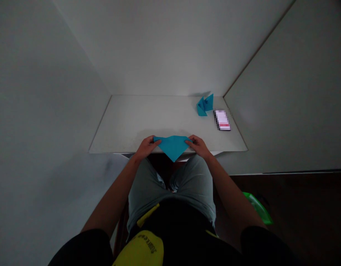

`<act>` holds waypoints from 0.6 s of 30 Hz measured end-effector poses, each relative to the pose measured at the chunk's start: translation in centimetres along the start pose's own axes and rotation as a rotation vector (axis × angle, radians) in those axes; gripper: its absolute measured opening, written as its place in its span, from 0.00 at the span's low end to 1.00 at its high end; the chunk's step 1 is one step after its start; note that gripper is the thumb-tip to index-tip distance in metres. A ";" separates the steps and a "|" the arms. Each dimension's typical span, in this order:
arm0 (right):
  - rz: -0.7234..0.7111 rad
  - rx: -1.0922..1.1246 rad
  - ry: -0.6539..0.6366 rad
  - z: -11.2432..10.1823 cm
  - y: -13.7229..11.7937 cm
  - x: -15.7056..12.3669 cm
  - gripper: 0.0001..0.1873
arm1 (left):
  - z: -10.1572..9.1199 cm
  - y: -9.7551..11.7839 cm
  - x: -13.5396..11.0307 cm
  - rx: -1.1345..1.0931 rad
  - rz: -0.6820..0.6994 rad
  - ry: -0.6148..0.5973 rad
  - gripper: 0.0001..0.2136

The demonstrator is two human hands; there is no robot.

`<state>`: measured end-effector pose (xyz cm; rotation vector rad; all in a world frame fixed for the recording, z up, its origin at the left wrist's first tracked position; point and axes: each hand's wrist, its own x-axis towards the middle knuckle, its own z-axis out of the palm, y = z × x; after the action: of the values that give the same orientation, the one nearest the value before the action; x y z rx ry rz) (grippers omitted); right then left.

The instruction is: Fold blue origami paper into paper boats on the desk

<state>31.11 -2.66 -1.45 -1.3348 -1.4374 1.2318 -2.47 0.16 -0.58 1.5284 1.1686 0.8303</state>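
A sheet of blue paper, folded into a triangle, is stretched between my two hands at the front edge of the white table. Its point faces down toward my lap. My left hand pinches the left corner between thumb and fingers. At the opposite corner, my right hand has the same kind of pinch. Farther back on the right stands a folded blue paper figure, apart from both hands.
Right of the paper figure lies a phone, its lit screen blurred out. White walls enclose the table at the back and both sides. Something bright green is on the dark floor at lower right.
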 end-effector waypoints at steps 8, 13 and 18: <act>-0.032 -0.023 -0.031 -1.1 -0.3 0.0 0.27 | -1.8 -0.1 0.1 0.018 0.042 -0.110 0.21; -0.066 -0.021 -0.052 -1.8 -0.4 0.1 0.19 | -1.7 -0.5 0.3 0.011 0.072 -0.106 0.19; -0.089 -0.018 -0.101 -1.6 -0.5 -0.1 0.15 | -1.6 -0.7 0.6 0.006 0.075 -0.077 0.14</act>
<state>32.60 -2.57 -0.62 -1.2216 -1.5649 1.2459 -3.94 1.19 -0.88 1.6036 1.0637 0.8109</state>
